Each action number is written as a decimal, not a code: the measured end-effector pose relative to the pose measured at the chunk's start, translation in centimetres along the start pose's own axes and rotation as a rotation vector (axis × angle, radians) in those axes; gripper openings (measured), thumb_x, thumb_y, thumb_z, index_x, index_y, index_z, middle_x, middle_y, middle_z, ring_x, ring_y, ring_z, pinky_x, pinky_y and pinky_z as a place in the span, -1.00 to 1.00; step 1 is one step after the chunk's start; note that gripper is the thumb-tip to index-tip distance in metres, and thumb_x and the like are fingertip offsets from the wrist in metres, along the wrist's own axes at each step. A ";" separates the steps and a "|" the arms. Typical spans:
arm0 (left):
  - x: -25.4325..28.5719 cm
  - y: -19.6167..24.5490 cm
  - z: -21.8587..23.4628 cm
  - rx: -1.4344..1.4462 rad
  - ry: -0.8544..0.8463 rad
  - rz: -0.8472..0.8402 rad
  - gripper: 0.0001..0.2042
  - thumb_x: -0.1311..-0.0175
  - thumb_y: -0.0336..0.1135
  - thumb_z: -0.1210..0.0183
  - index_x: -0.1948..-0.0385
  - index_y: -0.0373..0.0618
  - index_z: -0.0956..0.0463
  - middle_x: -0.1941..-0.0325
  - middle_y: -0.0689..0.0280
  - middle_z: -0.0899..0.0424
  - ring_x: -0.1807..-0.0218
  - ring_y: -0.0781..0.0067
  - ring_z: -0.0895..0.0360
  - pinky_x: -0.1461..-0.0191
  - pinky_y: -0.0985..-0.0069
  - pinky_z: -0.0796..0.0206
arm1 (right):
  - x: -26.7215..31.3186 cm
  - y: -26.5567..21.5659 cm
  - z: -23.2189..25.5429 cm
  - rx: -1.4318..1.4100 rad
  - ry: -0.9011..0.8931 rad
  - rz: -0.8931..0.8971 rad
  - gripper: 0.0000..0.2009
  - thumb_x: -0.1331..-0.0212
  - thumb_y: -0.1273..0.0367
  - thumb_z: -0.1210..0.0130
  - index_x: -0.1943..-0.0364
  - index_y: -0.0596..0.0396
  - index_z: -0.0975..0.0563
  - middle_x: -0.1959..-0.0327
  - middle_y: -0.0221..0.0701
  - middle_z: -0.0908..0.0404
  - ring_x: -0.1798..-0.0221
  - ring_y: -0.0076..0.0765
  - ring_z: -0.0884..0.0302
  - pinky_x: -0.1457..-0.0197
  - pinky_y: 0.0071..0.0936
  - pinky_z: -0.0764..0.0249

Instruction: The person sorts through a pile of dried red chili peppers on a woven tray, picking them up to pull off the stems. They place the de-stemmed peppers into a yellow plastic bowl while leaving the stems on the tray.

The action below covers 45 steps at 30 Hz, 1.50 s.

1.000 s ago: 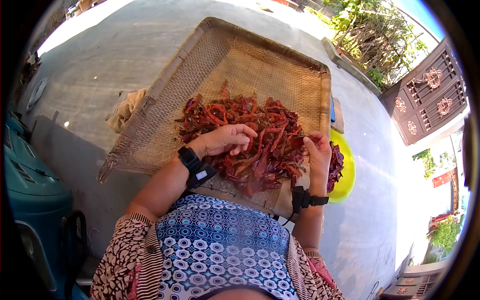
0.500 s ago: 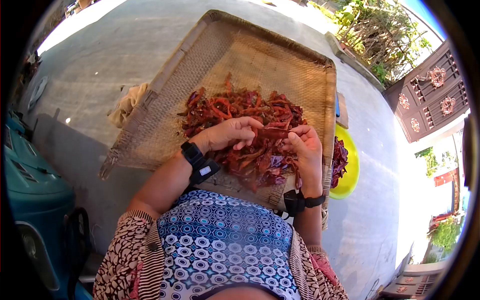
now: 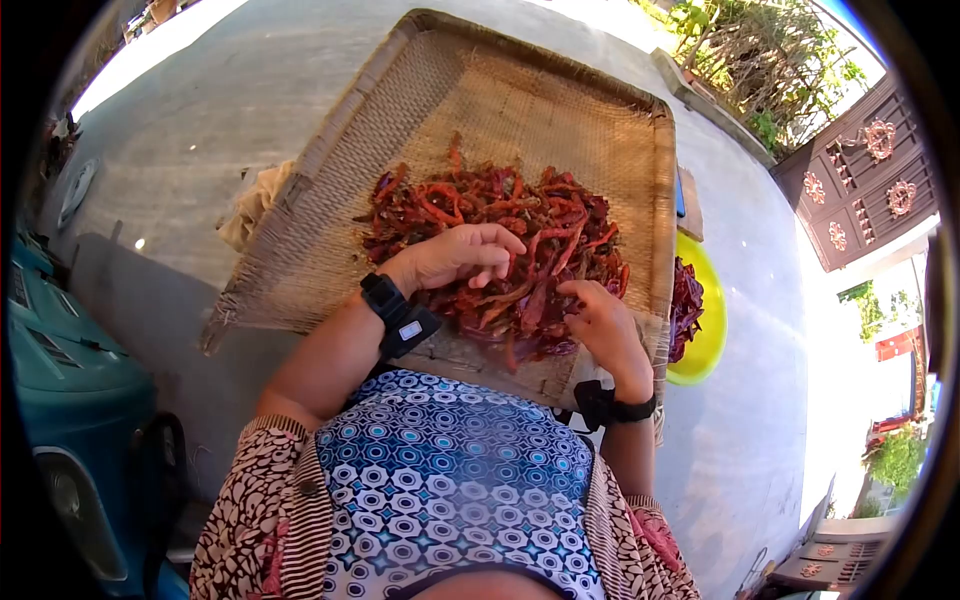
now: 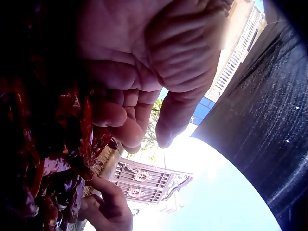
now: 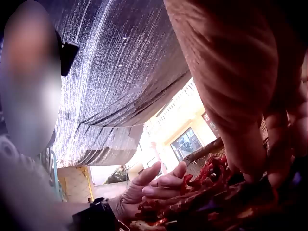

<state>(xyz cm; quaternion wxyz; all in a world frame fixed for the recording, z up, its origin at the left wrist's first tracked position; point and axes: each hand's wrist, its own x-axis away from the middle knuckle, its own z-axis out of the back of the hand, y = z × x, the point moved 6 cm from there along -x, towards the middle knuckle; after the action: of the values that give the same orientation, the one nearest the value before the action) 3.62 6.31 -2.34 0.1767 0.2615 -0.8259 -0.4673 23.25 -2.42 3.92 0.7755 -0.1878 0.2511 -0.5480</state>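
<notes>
A heap of dried red chilies (image 3: 550, 220), long and wrinkled, lies in the near half of a large woven tray (image 3: 530, 110). Over the left part of the heap hovers my left hand (image 3: 455, 258), its fingers loosely bent; the left wrist view shows a gap between thumb and fingers, holding nothing. My right hand (image 3: 608, 328) reaches down onto the heap's right side, fingertips touching chilies. In the right wrist view its thumb and fingers (image 5: 245, 149) point downward, set apart, with their tips partly hidden among the chilies.
Right of the tray stands a yellow basin (image 3: 712, 330) with darker chilies (image 3: 686, 310) in it. A wooden board (image 3: 690, 205) is behind the basin. A beige cloth (image 3: 255, 208) hangs by the tray's left edge. A teal vehicle (image 3: 85, 410) stands at the left.
Half a second ago both hands held a dark red chili between them; it is no longer in them. The right hand has lowered onto the heap, while the left stays nearly in place.
</notes>
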 end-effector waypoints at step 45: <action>0.2 0.5 -0.3 0.031 0.027 -0.033 -0.63 -0.37 -0.29 -0.16 -0.17 -0.13 -0.38 0.31 0.30 -0.59 0.46 0.64 -0.47 0.36 0.68 -0.35 | 0.6 -2.6 -2.8 0.121 -0.123 0.048 -0.75 -0.01 0.41 -0.22 0.16 0.02 -0.57 0.24 -0.32 -0.54 0.26 -0.20 -0.58 0.17 -0.31 -0.48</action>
<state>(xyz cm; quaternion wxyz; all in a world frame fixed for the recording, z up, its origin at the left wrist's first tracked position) 3.47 6.21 -1.81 0.1760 0.2841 -0.8262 -0.4535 19.79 -3.90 3.09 0.8122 -0.1680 0.1739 -0.5309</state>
